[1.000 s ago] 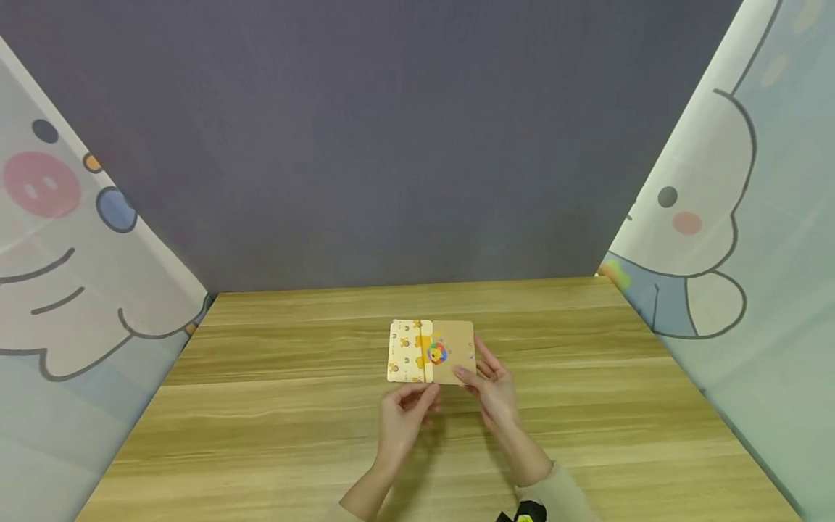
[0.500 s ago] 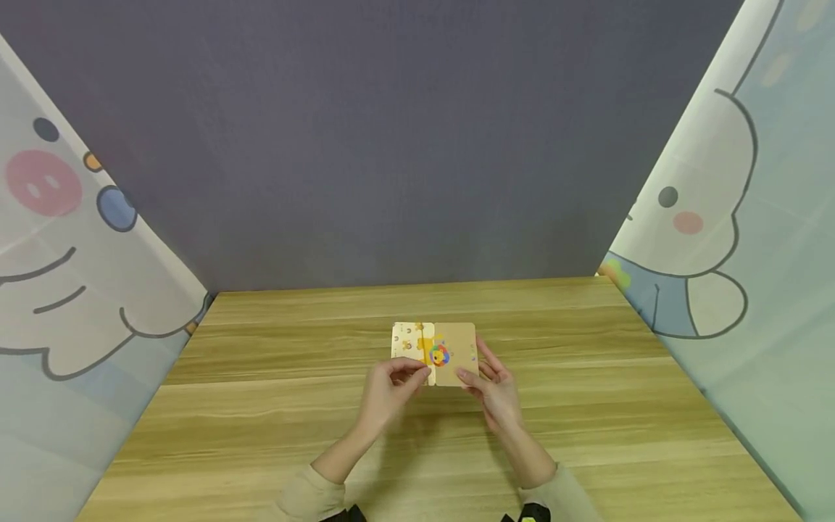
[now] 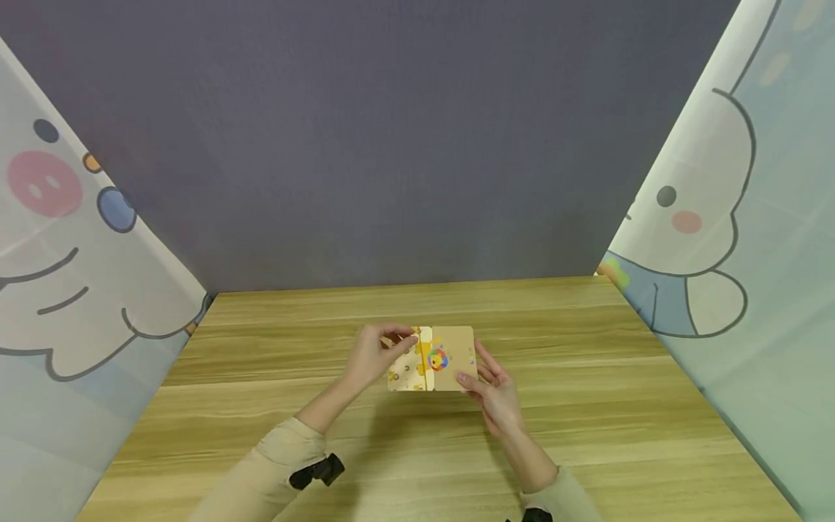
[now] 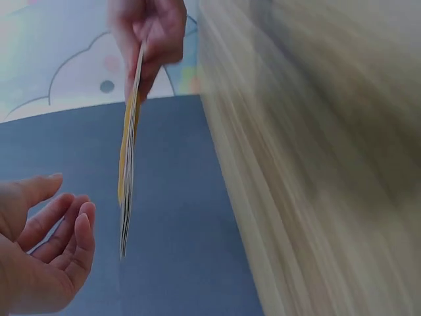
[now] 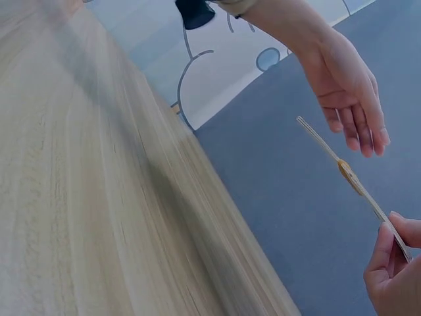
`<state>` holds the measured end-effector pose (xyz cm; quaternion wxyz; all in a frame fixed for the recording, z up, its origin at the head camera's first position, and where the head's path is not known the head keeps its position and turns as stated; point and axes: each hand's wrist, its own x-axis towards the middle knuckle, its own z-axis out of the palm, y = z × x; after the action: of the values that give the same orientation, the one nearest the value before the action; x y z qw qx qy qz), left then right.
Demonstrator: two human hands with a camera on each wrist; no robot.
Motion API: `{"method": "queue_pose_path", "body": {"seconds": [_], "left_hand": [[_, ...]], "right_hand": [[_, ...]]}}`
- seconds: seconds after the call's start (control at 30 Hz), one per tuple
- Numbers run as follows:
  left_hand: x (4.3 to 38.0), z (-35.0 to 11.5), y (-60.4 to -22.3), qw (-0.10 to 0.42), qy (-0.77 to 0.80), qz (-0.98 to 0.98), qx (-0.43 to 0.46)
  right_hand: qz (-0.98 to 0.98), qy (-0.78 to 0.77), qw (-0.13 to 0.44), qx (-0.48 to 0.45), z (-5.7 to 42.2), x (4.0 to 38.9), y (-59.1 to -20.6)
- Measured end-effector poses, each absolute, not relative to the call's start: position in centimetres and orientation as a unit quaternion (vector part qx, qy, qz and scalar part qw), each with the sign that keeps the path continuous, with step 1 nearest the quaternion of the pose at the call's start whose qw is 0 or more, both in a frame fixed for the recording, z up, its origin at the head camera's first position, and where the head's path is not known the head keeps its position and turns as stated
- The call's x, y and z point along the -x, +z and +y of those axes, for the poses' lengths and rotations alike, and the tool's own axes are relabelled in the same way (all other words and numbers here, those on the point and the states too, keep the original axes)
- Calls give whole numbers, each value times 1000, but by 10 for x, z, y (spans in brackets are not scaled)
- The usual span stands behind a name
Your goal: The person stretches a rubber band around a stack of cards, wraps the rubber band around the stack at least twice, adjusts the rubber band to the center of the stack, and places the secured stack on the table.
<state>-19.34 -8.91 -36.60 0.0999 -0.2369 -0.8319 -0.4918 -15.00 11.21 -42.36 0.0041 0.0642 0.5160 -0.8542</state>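
A thin booklet [image 3: 457,344] is held above the table in the head view, one half cream with small bears and rainbows, the other plain brown with a colourful lion. My right hand [image 3: 499,402] pinches its right edge, thumb on top and fingers beneath. Over the cream half hovers my left hand [image 3: 373,355], its fingers loosely bent. The left wrist view shows a gap between this left hand [image 4: 49,253] and the edge-on booklet [image 4: 128,164]. In the right wrist view an orange-yellow band [image 5: 348,176] bulges around the booklet's middle.
The wood-grain table [image 3: 261,406] spreads below both hands. A dark grey panel [image 3: 404,145] stands behind it. Cloths with cartoon animals hang at the left [image 3: 59,261] and right [image 3: 704,239].
My left hand has moved from below the booklet up and left over its cream half. The right hand keeps its hold on the booklet almost in place.
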Motion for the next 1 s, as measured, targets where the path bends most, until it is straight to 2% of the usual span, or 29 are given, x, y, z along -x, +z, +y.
{"method": "queue_pose_path", "body": {"seconds": [0.2, 0.6, 1.0], "left_hand": [[211, -93, -357, 114, -462, -845, 243], [234, -95, -360, 105, -426, -861, 257], [242, -100, -375, 38, -446, -851, 275]], "right_hand": [[523, -851, 4, -50, 113, 148, -425], [523, -851, 6, -48, 113, 149, -424], [527, -848, 9, -51, 112, 149, -422]]}}
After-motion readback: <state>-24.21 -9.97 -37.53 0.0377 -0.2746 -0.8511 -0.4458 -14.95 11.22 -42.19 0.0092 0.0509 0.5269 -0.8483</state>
